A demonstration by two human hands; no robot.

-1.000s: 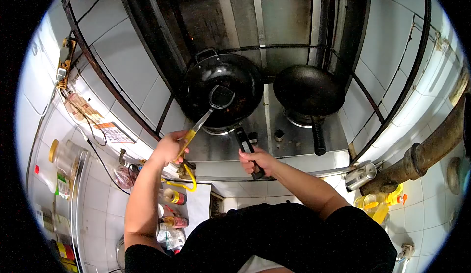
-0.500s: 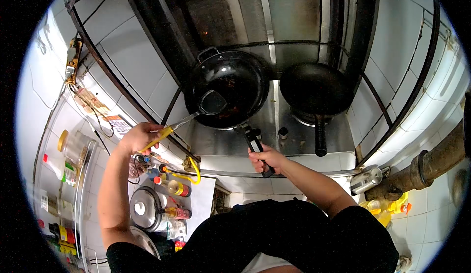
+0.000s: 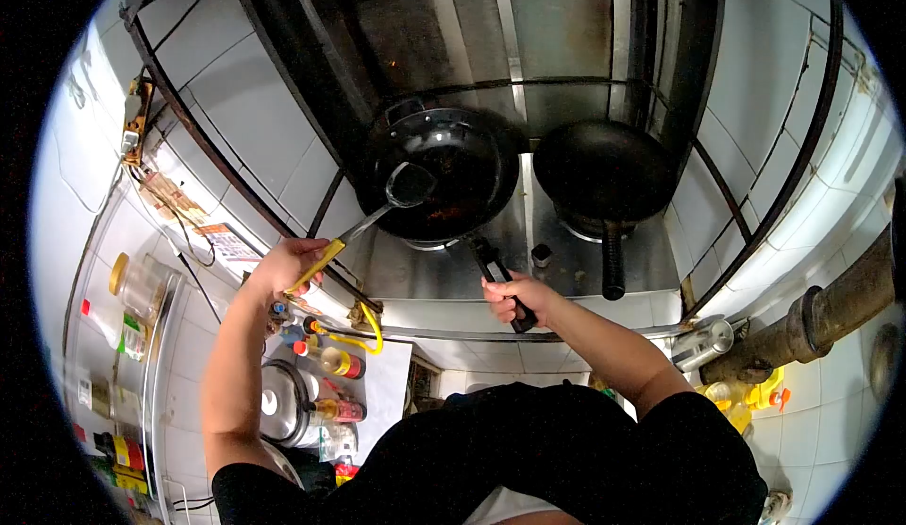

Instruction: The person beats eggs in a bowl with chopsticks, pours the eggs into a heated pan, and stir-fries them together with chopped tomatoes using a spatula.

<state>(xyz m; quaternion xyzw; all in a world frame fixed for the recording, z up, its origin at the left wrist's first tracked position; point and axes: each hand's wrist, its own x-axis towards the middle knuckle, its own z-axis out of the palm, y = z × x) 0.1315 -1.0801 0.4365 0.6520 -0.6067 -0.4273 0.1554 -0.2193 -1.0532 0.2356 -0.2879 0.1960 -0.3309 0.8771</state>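
The wok (image 3: pixel 458 166) lies forward-left of the gripping right hand (image 3: pixel 519 299).

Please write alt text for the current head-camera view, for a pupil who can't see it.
A person's left hand holds a yellow-handled spatula over a black wok at a metal stove, while the right hand grips the wok's handle. A second pan sits to the right.

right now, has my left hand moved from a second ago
Yes, your left hand has shifted leftward, farther from the stovetop.
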